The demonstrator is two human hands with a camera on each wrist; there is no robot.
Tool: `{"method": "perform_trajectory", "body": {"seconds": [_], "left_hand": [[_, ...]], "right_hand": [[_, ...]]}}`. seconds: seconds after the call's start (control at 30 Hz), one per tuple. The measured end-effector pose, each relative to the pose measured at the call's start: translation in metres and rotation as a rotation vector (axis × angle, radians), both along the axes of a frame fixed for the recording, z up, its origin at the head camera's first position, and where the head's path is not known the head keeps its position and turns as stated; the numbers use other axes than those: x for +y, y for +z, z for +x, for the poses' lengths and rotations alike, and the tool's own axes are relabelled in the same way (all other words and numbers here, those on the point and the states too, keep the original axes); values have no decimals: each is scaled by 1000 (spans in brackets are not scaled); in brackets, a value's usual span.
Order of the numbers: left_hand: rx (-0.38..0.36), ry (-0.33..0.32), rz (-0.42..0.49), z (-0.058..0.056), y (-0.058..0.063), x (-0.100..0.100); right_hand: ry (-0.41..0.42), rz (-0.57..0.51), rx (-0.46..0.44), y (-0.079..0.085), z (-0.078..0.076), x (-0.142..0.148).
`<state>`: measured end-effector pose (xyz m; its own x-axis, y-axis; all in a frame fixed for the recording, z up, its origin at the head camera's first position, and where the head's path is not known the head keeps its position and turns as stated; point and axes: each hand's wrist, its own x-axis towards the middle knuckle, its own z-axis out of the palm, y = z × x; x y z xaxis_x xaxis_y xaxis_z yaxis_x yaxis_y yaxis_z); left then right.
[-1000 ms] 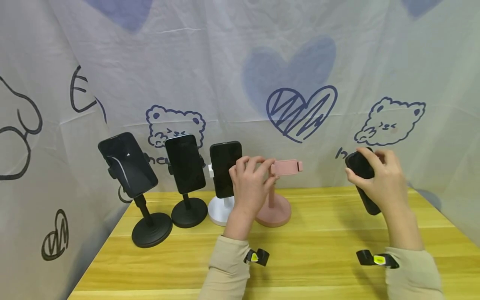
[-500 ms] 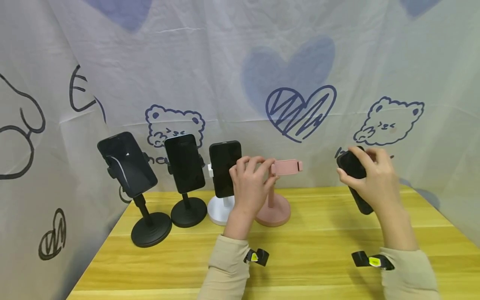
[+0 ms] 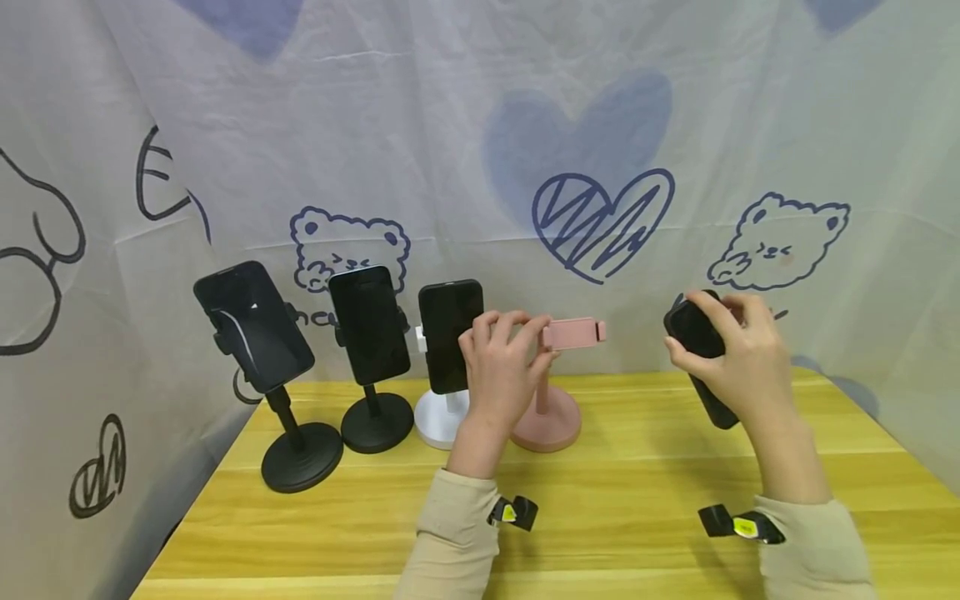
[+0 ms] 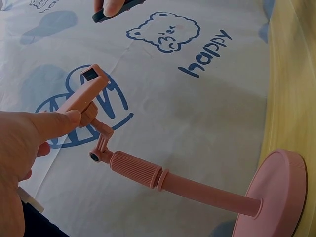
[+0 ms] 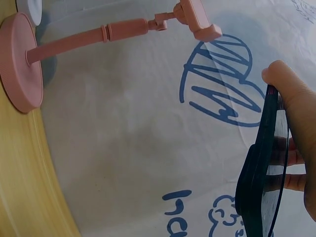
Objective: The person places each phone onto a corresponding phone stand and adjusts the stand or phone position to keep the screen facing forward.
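In the head view my left hand (image 3: 498, 367) grips the left end of the clamp on a pink phone stand (image 3: 573, 333). The stand is upright, its round base (image 4: 274, 197) on the table, and the left wrist view shows my thumb against the clamp. Over to the right, my right hand (image 3: 750, 358) holds a black smartphone (image 3: 693, 329) above the table, tilted and apart from the stand. The right wrist view shows the phone (image 5: 261, 163) nearly edge-on, with thumb and fingers around it.
Left of the pink stand are a white stand (image 3: 438, 421) and two black stands, each bearing a dark phone: one phone (image 3: 450, 333) partly behind my left hand, another phone (image 3: 370, 325), and a tilted phone (image 3: 255, 325). A printed cloth (image 3: 450, 125) hangs behind the wooden table (image 3: 600, 517).
My right hand has moved a little to the left with the smartphone, nearer the pink stand. The left hand keeps its place on the clamp.
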<state>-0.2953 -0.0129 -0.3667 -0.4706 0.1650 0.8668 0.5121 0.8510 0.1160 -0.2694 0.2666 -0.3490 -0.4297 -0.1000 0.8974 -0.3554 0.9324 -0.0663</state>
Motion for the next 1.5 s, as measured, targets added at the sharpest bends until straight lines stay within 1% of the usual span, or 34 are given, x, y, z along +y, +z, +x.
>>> {"method": "perform_trajectory", "body": {"seconds": [0.27,0.5,0.63,0.73,1.0,1.33,1.5], "left_hand": [[-1,-11,-2,1,1,0],[-12,-15,-8,1,1,0],[-14,-20,-6,2,2,0],[-17,-23,-7,2,2,0],[-21,-20,-15,2,2,0],[-35,-22,-14,3,3,0],[-44,-33,-5,2,3,0]], "right_hand": [[42,21,72,2,2,-10],[58,51,98,3,4,-18],[83,54,123,3,4,-22],[95,56,123,3,4,-25],[86,88,76,3,7,-28],[122,93,156,5,8,-39],[143,101,173,6,9,-42]]}}
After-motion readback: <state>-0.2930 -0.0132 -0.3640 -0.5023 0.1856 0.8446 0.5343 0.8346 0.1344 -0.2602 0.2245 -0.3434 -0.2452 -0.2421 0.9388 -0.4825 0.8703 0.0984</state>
